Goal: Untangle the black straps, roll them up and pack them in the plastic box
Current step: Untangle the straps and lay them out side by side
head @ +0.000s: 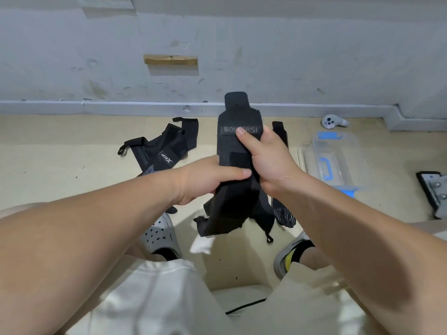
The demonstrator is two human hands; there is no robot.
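A wide black strap [238, 112] with grey lettering stands upright in front of me, its lower end hanging frayed toward the floor. My right hand [268, 158] grips its upper part, thumb pressed over the lettering. My left hand [205, 180] grips it lower down, thumb across the front. A tangle of other black straps [167, 143] lies on the floor to the left. Another black strap [280, 131] lies behind my right hand, and a striped end [285, 213] shows below it. The clear plastic box [338, 151] with blue latches sits on the floor to the right.
A white controller [332, 122] lies by the grey skirting board. A metal bracket [434, 192] is at the far right edge. My feet in grey clogs [160, 235] rest on the beige floor, with white paper [202, 245] between them. A black cable [246, 305] lies near my lap.
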